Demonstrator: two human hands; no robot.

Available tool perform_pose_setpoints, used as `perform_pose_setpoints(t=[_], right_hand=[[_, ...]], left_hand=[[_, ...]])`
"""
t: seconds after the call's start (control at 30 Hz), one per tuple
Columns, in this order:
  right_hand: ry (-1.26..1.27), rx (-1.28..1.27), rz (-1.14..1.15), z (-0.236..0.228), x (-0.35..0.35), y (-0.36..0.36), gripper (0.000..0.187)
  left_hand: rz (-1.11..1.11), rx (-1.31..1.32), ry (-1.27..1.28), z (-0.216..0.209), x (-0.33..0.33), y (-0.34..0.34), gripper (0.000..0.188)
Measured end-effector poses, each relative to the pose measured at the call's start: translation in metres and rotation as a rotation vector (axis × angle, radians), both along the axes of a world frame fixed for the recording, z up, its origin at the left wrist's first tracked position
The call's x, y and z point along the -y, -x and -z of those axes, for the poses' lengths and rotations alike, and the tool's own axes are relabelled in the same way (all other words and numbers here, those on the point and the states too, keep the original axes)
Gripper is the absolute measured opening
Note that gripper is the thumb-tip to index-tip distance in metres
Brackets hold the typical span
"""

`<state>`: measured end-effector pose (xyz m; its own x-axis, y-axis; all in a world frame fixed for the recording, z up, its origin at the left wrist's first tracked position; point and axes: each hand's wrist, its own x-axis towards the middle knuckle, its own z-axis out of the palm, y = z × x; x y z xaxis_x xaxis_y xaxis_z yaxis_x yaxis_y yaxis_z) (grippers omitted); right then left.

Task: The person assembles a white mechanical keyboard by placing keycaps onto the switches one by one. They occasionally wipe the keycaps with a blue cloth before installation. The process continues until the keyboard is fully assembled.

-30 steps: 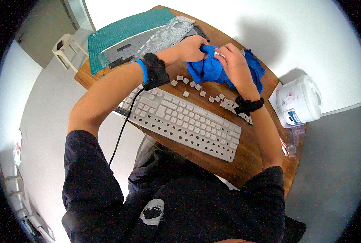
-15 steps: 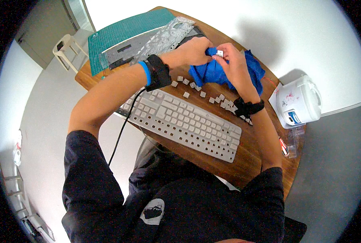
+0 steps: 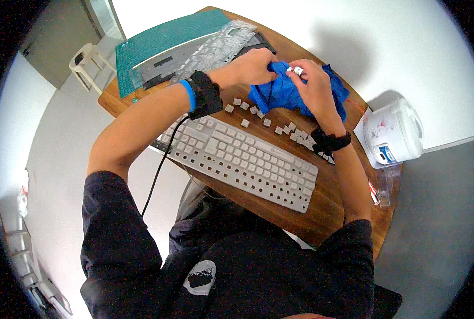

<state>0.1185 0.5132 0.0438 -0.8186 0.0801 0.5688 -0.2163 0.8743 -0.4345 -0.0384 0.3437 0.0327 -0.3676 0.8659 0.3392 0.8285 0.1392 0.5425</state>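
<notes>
Just then my right hand (image 3: 315, 84) had drawn the key (image 3: 298, 70) a little rightward within half a second, so it looked freer of the blue cloth (image 3: 291, 99), though I couldn't tell whether they still touched. My right thumb and fingertips pinched the key above the cloth, beyond the keyboard (image 3: 250, 162), while my left hand (image 3: 254, 66) gripped a bunched end. Small and white, the key bore a dark mark.
</notes>
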Motion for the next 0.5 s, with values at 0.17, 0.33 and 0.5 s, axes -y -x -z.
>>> perform_pose_setpoints(t=[0.17, 0.33, 0.5], right_hand=[[-0.123, 0.002, -0.044, -0.002, 0.002, 0.0, 0.023], [-0.123, 0.037, 0.035, -0.002, -0.005, -0.001, 0.027], [-0.02, 0.037, 0.023, -0.007, 0.006, -0.002, 0.029]], left_hand=[[-0.024, -0.071, -0.083, 0.005, -0.007, -0.003, 0.032], [0.029, 0.03, -0.163, 0.02, -0.009, 0.005, 0.04], [0.154, 0.082, -0.297, 0.034, -0.015, 0.013, 0.046]])
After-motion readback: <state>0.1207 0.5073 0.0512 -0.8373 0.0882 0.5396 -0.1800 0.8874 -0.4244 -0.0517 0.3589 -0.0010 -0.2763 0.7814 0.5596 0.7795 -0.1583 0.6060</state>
